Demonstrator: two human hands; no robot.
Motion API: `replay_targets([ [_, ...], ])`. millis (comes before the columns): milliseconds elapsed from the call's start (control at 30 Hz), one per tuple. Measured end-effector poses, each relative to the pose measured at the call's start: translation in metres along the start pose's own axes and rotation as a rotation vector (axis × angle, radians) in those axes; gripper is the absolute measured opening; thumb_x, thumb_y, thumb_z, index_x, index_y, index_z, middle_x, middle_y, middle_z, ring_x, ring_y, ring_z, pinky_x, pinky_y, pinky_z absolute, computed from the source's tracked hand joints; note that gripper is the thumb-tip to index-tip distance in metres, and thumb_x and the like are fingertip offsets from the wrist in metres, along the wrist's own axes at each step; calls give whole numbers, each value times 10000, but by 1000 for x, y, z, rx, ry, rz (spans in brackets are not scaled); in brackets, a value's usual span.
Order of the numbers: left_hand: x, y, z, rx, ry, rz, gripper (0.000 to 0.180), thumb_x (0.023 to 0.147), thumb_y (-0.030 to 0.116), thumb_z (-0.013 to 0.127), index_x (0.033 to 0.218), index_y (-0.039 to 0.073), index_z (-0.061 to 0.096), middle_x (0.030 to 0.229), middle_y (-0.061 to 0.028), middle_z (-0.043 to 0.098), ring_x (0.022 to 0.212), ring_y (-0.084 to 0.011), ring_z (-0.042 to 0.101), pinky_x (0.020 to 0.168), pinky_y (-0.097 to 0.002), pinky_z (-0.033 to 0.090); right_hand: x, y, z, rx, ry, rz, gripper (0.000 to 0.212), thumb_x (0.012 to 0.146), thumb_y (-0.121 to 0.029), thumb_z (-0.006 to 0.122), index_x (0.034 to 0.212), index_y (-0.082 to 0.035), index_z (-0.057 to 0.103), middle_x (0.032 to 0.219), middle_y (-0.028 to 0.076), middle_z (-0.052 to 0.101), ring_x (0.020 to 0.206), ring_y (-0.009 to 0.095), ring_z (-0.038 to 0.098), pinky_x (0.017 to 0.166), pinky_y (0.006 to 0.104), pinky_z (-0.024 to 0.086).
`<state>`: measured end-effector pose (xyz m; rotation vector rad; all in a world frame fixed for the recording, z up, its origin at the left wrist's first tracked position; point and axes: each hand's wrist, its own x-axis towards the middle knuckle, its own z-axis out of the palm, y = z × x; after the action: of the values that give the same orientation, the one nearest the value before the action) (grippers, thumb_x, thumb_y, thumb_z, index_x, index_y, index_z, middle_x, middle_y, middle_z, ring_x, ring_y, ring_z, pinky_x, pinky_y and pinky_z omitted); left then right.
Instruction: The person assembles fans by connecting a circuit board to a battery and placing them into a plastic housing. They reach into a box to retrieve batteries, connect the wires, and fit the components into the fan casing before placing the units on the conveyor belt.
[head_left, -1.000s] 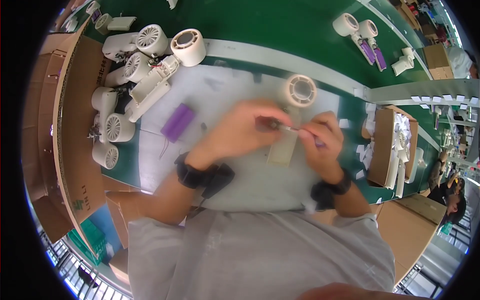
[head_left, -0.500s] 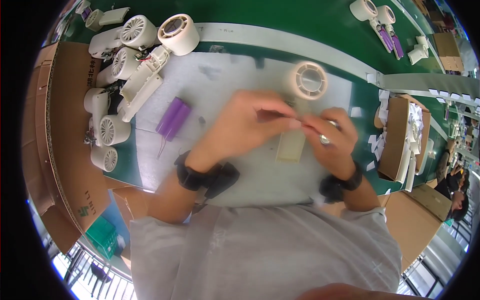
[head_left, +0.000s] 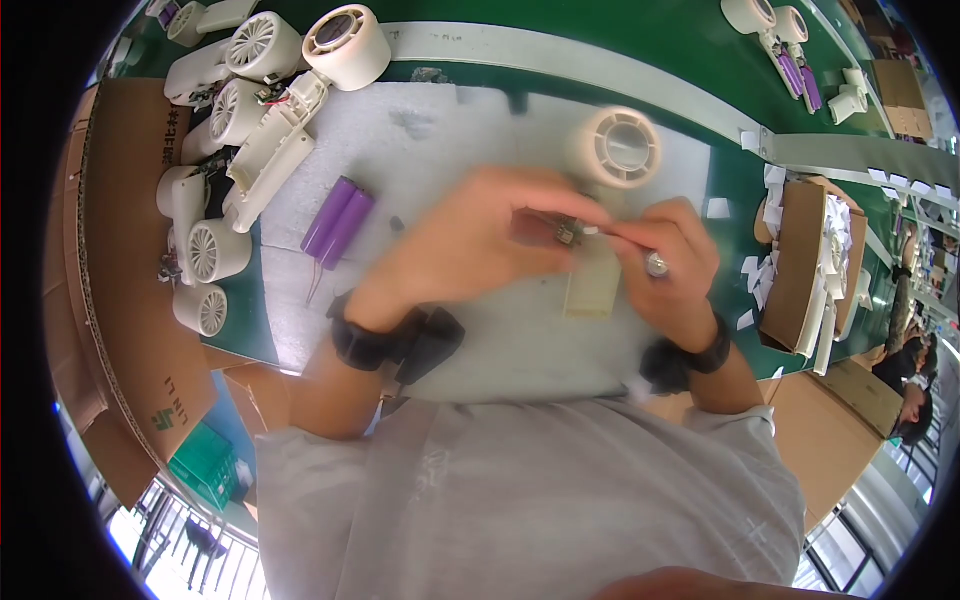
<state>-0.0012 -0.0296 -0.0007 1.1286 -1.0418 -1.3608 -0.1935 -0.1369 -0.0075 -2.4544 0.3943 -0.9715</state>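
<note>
My left hand is closed round a small circuit board with a metallic part at its end. My right hand, a ring on one finger, pinches close against it. Between the fingertips shows a small white piece, which looks like a connector. Beneath both hands lies a handheld fan's cream shell, its round head pointing away from me and its pale handle partly hidden by my hands. To the left, a purple twin-cell battery pack with thin wires rests on the white mat.
Several white fan bodies crowd the left side beside a tall cardboard box. A carton of white scraps stands at the right. Across the back runs a metal rail, with more fans and purple cells beyond it.
My fingertips have parted slightly, bringing the circuit board and white piece into sight. The whole view has shifted a little; the battery pack and fan stay on the mat.
</note>
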Motion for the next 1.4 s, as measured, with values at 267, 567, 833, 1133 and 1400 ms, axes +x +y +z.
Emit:
replay_targets([
  [267,1,9,-3,-31,-40,-114,340,798,-177,621,1095,-14,649,1084,-58,624,1024,-151,618,890,-283,531,1,1,-1,82,-109,12,189,679,-38,797,783,-68,642,751,43,566,525,160,530,428,269,343],
  [567,2,1,-3,-60,3,-18,303,781,-119,665,1047,26,653,946,-38,663,894,-103,628,813,-258,519,3,1,-7,122,-182,12,178,669,-21,775,760,-71,630,730,45,551,511,159,510,417,268,338],
  [833,2,11,-5,105,3,1,305,765,-168,672,1031,-20,660,1056,-60,667,955,-140,655,855,-271,557,9,-3,-11,175,-231,107,160,686,2,752,759,-36,614,723,79,541,554,179,513,458,272,370],
  [1133,9,17,0,355,58,156,321,724,-164,695,1028,-63,666,1041,-129,675,936,-193,672,832,-296,574,17,0,-12,177,-176,87,158,670,8,755,738,-41,621,713,70,547,510,149,499,417,250,366],
  [1400,11,26,0,462,27,312,372,702,-155,682,1069,-103,651,1039,-201,673,927,-258,677,775,-305,571,16,-5,-24,201,-268,38,244,765,-18,737,952,41,591,827,146,579,662,207,553,548,279,437],
])
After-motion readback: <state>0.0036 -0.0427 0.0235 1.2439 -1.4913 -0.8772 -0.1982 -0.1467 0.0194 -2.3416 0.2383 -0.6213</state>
